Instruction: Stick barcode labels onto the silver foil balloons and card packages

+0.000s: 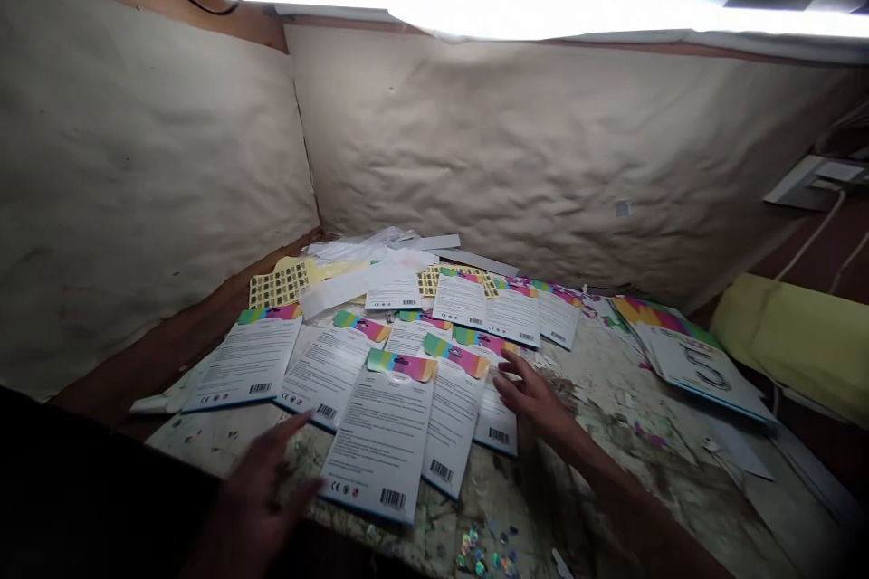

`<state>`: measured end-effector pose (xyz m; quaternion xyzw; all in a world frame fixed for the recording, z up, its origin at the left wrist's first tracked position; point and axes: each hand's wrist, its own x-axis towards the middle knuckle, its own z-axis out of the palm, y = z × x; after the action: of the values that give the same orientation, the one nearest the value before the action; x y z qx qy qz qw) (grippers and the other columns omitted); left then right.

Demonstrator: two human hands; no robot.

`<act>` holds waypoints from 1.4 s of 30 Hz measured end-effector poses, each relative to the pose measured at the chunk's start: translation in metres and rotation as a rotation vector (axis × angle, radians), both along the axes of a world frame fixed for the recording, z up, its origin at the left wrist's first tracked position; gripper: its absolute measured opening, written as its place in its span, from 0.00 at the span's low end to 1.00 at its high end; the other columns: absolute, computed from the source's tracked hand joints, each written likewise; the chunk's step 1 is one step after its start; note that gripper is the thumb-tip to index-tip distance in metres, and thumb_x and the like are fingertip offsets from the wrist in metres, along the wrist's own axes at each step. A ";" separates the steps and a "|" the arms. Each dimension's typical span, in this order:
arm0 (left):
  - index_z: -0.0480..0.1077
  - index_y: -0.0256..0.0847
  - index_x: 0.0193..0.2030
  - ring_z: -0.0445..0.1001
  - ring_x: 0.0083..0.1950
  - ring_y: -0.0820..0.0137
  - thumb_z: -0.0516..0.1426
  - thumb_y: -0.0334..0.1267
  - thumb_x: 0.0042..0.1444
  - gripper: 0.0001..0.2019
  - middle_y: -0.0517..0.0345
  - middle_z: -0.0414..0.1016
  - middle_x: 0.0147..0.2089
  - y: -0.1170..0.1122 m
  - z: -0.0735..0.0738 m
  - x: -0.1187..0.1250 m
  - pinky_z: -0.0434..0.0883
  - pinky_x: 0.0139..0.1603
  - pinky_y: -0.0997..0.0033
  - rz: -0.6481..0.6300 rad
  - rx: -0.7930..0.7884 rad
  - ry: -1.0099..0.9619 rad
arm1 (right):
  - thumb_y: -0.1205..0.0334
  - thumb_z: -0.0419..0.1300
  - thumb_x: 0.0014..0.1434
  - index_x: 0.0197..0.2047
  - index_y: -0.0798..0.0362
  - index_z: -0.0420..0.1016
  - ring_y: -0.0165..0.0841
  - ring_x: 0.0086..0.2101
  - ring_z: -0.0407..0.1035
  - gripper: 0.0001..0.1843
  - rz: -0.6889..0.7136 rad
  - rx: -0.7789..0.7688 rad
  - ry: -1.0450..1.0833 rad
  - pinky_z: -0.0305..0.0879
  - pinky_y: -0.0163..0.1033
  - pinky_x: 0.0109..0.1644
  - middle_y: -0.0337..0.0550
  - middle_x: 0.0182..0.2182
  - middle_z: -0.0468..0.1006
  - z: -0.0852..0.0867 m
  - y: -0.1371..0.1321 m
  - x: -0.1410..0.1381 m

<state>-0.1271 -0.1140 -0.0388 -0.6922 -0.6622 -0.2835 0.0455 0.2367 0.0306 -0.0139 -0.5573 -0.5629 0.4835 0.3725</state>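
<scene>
Several white printed cards with rainbow header strips and barcodes lie face down and overlapping on the worktop. The nearest card point(381, 443) is in the middle, partly over another card point(452, 425). My left hand point(262, 488), slightly blurred, is at the lower left with its fingers apart. Its thumb is by the nearest card's lower left corner; whether they touch I cannot tell. My right hand point(533, 393) reaches in from the right, fingers spread and holding nothing, beside the right edge of a partly covered card point(495, 421).
Yellow sticker sheets point(280, 283) and white paper strips point(346, 285) lie at the back. A stack of colourful packs point(699, 362) sits at the right, near a yellow object point(791, 339). Shiny scraps point(485, 552) lie in front. A bright tube lamp point(543, 14) hangs overhead.
</scene>
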 end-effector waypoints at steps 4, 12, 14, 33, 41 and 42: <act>0.56 0.43 0.69 0.56 0.69 0.46 0.53 0.57 0.59 0.35 0.41 0.57 0.69 0.027 -0.038 0.058 0.64 0.59 0.45 -0.040 -0.020 0.200 | 0.45 0.66 0.53 0.68 0.44 0.50 0.44 0.54 0.69 0.46 -0.086 -0.204 0.420 0.71 0.51 0.50 0.56 0.66 0.54 -0.003 -0.004 -0.042; 0.46 0.42 0.72 0.53 0.70 0.48 0.53 0.58 0.59 0.40 0.43 0.52 0.71 0.031 -0.026 0.112 0.61 0.62 0.49 -0.140 0.051 0.181 | 0.54 0.70 0.49 0.59 0.53 0.65 0.51 0.52 0.71 0.36 0.101 -0.105 0.691 0.70 0.55 0.52 0.53 0.51 0.77 -0.005 -0.044 -0.084; 0.45 0.41 0.73 0.54 0.70 0.52 0.52 0.58 0.60 0.40 0.44 0.54 0.71 0.035 -0.020 0.106 0.60 0.63 0.51 -0.169 0.052 0.178 | 0.56 0.71 0.47 0.53 0.57 0.71 0.52 0.49 0.72 0.31 0.063 -0.126 0.698 0.70 0.56 0.52 0.55 0.47 0.79 -0.004 -0.041 -0.067; 0.53 0.45 0.70 0.64 0.65 0.60 0.53 0.52 0.62 0.32 0.54 0.66 0.66 0.057 -0.013 0.100 0.62 0.63 0.60 -0.488 0.031 0.259 | 0.60 0.71 0.44 0.47 0.56 0.74 0.54 0.47 0.74 0.26 -0.149 -0.243 0.687 0.69 0.61 0.52 0.55 0.45 0.81 0.003 -0.029 0.021; 0.57 0.45 0.69 0.54 0.70 0.45 0.54 0.55 0.59 0.33 0.46 0.52 0.72 0.064 -0.055 0.051 0.61 0.60 0.44 -0.194 0.058 0.294 | 0.56 0.69 0.48 0.55 0.52 0.71 0.53 0.49 0.73 0.30 -0.280 -0.139 0.637 0.68 0.63 0.52 0.54 0.47 0.80 0.010 -0.059 0.085; 0.56 0.46 0.69 0.54 0.70 0.45 0.53 0.55 0.59 0.33 0.46 0.52 0.72 0.064 -0.058 0.052 0.61 0.60 0.44 -0.204 0.042 0.293 | 0.56 0.68 0.49 0.55 0.52 0.71 0.53 0.49 0.73 0.30 -0.278 -0.131 0.649 0.68 0.62 0.52 0.54 0.47 0.80 0.010 -0.063 0.090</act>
<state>-0.0751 -0.0497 -0.0970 -0.7886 -0.5687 -0.1964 0.1269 0.3262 -0.0322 -0.0044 -0.4686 -0.3018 0.6150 0.5578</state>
